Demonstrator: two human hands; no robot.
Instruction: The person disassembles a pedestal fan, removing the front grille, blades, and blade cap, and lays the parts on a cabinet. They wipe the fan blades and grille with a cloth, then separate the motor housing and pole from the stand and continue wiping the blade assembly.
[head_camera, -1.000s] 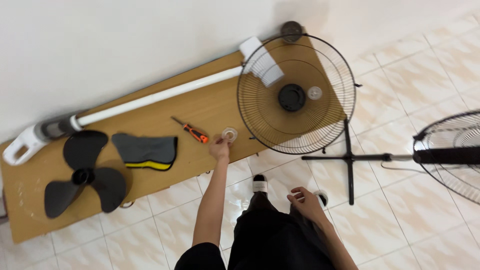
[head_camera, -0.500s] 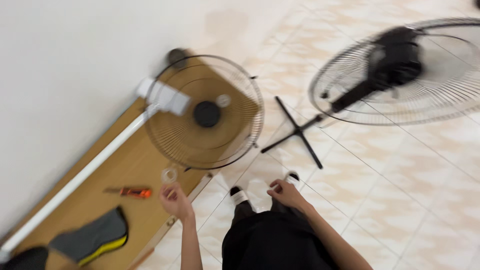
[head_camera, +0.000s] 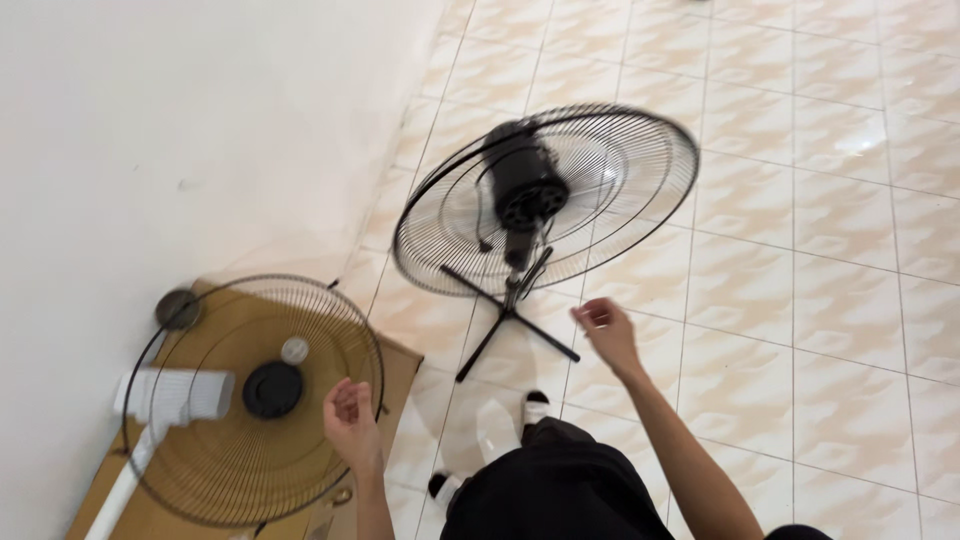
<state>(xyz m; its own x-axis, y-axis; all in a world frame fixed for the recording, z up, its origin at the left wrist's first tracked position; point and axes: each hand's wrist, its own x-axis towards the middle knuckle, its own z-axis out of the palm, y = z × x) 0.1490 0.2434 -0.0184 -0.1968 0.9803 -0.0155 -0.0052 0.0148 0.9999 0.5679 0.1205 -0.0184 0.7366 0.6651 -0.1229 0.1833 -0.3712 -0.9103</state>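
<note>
Head view, looking down at a tiled floor beside a white wall.

Left hand: fingers curled loosely inward, raised over the near edge of the loose grille. Whether something small sits inside the curl cannot be told; nothing visible is grasped.

Right hand: held out over the floor, fingertips pinched together, just beside the cross base of the fan. Whether the pinch holds anything cannot be told.

Loose grille: round wire guard, lying flat on a brown board at lower left, against the wall. Black hub at its middle; a small white disc just above the hub.

White pole: lies on the board under the grille, its wider ribbed end near the grille's left rim.

Dark round cap: at the board's far corner, by the wall, touching the grille's rim.

Fan: black motor inside a round wire cage, tilted, on a black cross base, on the tiles well apart from the board.

Person: dark clothing, white socks, at bottom centre.
</note>
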